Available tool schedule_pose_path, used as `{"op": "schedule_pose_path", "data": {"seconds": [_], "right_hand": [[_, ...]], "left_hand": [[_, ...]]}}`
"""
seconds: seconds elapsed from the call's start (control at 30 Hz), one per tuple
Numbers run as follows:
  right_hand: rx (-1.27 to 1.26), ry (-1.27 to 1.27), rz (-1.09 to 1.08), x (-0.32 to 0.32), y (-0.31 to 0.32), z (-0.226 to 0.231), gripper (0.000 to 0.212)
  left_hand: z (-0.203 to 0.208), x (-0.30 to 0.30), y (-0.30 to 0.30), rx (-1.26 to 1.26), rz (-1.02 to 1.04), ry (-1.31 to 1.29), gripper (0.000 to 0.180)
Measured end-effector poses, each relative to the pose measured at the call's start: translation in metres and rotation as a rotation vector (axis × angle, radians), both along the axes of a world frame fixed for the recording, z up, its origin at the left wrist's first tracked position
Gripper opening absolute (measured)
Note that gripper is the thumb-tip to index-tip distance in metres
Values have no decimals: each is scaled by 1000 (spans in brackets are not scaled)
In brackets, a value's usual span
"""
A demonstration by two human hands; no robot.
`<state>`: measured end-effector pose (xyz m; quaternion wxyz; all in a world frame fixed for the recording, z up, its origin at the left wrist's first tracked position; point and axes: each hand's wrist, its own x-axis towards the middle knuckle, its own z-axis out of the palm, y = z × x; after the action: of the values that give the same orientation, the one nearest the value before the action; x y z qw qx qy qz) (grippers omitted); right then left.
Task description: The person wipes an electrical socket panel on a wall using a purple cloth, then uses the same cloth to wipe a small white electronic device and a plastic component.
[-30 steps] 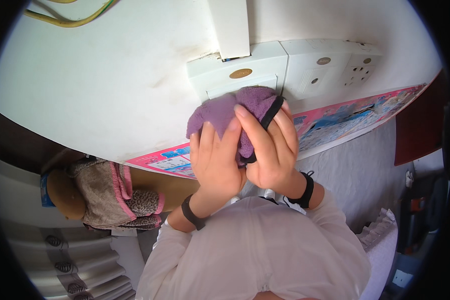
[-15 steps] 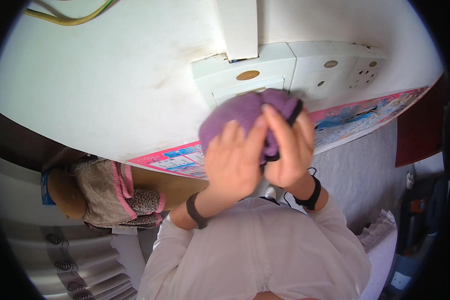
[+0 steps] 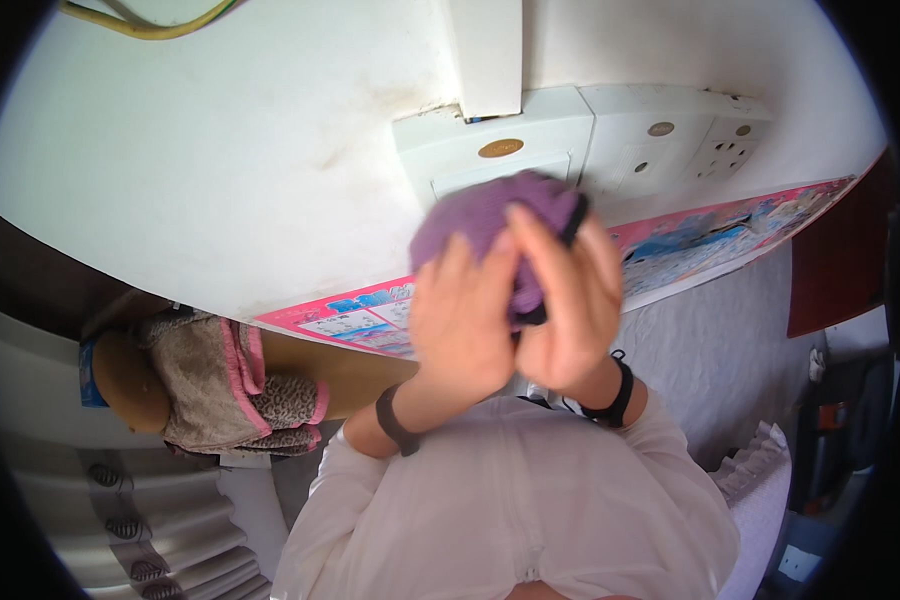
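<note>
Both my hands grip a bunched purple cloth [image 3: 475, 215] with black edging, slightly blurred. Its near part is wrapped by my left hand [image 3: 462, 325], fingers curled over the folds. My right hand [image 3: 575, 315] presses on the other side, with its finger and thumb against the cloth's black edge. The hands touch at their heels. Just beyond the cloth is a white switch plate [image 3: 425, 145] on the wall, its lower part covered by the cloth.
Beside the switch plate are another white plate [image 3: 620, 125] and a socket [image 3: 727, 155]. A pink-bordered poster [image 3: 355, 318] runs along the wall below. At left stand a brown rounded piece [image 3: 125, 385], a grey-brown blanket [image 3: 205, 385] with pink trim, and a curtain [image 3: 60, 500].
The cloth looks a little more gathered, and my hands have drawn closer together around it. The view has shifted slightly.
</note>
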<state>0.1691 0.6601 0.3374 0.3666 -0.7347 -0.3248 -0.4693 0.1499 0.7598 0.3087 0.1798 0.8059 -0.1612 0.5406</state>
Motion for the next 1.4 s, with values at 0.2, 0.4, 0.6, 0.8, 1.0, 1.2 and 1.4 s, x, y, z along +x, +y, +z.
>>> {"op": "schedule_pose_path", "data": {"seconds": [0.2, 0.4, 0.6, 0.8, 1.0, 1.2, 1.4], "right_hand": [[-30, 33, 62, 3, -8, 1, 39], [25, -22, 52, -1, 7, 4, 35], [-45, 10, 51, 5, -15, -1, 36], [38, -50, 111, 2, 10, 6, 30], [-37, 13, -7, 2, -14, 0, 32], [35, -50, 95, 4, 4, -5, 34], [7, -24, 68, 5, -2, -7, 40]], "left_hand": [[-1, -1, -3, 37, 10, 20, 45], [-3, -14, -1, 25, 178, 104, 47], [0, 1, -12, 50, 38, -55, 43], [2, -10, 0, -119, 23, 42, 44], [-4, 9, -15, 49, 23, -124, 37], [-15, -4, -4, -78, 69, 19, 45], [-11, 1, -7, -36, 32, -32, 42]]}}
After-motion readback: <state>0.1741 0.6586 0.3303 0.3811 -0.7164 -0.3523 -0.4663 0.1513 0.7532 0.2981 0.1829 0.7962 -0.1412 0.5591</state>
